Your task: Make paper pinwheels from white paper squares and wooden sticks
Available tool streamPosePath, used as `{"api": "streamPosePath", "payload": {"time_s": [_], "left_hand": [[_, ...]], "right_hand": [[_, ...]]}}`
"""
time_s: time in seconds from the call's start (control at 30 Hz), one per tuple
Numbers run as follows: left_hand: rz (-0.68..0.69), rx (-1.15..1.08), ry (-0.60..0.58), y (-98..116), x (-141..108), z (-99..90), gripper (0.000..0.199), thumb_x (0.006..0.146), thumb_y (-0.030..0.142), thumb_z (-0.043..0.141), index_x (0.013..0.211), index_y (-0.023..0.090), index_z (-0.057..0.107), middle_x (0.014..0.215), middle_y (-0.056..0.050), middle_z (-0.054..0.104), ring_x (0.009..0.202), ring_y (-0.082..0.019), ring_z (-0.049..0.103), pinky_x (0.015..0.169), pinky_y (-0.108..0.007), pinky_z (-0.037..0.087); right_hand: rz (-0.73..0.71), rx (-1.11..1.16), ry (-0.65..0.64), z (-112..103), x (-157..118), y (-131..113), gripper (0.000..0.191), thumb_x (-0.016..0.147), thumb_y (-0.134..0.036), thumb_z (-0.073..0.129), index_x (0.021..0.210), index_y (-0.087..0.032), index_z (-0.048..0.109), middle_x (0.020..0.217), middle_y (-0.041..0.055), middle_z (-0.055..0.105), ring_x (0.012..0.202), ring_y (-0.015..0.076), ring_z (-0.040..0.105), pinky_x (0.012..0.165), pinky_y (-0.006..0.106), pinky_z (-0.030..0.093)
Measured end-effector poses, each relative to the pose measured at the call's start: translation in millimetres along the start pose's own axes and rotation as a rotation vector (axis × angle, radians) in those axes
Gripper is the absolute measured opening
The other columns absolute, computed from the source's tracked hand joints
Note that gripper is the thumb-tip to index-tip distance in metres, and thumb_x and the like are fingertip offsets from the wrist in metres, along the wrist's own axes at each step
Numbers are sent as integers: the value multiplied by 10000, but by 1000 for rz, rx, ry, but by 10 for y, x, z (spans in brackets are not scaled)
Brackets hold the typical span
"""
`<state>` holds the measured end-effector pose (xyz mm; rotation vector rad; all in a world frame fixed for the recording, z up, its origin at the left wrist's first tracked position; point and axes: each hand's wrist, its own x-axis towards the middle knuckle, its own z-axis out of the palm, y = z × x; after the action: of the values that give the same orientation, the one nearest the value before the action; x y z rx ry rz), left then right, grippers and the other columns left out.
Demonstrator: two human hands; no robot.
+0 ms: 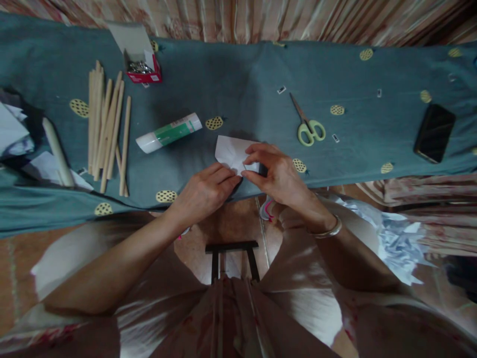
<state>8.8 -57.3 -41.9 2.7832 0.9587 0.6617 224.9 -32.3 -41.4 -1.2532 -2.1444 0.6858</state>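
A small piece of white paper (231, 149), seemingly folded, lies at the table's near edge between my hands. My left hand (208, 188) is closed, its fingertips pressed on the paper's lower edge. My right hand (275, 171), with a bangle at the wrist, pinches the paper's right part between thumb and fingers. Left of the paper rests a glue stick (172, 132) with a green label and white ends. Scissors (308, 124) with light green handles lie to the right, blades pointing away from me.
Several wooden sticks (106, 132) lie left of the glue stick. Behind them stands an open red box (147, 76) of metal clips or pins. A black phone (435, 133) is far right. White paper scraps (13, 129) and a pale rod (57, 151) lie far left.
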Motion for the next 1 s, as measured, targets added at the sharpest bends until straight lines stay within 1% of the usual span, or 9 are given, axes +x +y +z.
{"api": "streamPosePath", "payload": {"time_s": [0.13,0.4,0.53,0.73,0.9,1.0], "left_hand": [[6,-1,14,-6,-4,10,185,977,130,522,1058,90,683,992,-98,716,930,-207,649,817,-320,582],[4,14,2,-10,-5,19,181,980,130,516,1047,102,682,961,-90,713,912,-203,652,799,-322,582],[1,10,-6,-10,-6,17,181,973,123,524,1059,97,681,972,-92,713,918,-206,651,796,-319,581],[-24,-15,-2,-4,-2,16,195,981,134,507,1046,105,689,966,-88,714,915,-203,649,805,-323,579],[-35,-40,1,-2,5,7,199,986,153,509,1038,106,695,956,-91,716,904,-199,653,805,-324,578],[-43,-61,0,-6,8,6,205,989,155,502,1033,112,698,956,-93,719,904,-198,656,802,-327,580]], "right_hand": [[12,1,-32,-67,-6,29,129,821,-280,741,918,-212,689,1192,91,691,1144,292,631,1019,514,484],[-6,-13,-39,-70,-4,32,78,851,-257,720,889,-202,680,1200,100,692,1148,290,633,1020,496,489],[-27,-19,-36,-58,-16,33,94,883,-302,694,923,-218,687,1221,91,682,1169,280,624,1038,491,486],[-57,-40,-52,-57,-18,26,187,934,-398,624,980,-235,703,1250,90,668,1223,279,591,1070,500,473],[-42,-49,-79,-54,-30,20,171,945,-381,603,1051,-311,719,1316,36,636,1249,262,576,1087,481,473],[-23,-39,-95,-49,-41,9,198,954,-369,582,1090,-346,724,1344,21,617,1263,272,566,1099,495,468]]}}
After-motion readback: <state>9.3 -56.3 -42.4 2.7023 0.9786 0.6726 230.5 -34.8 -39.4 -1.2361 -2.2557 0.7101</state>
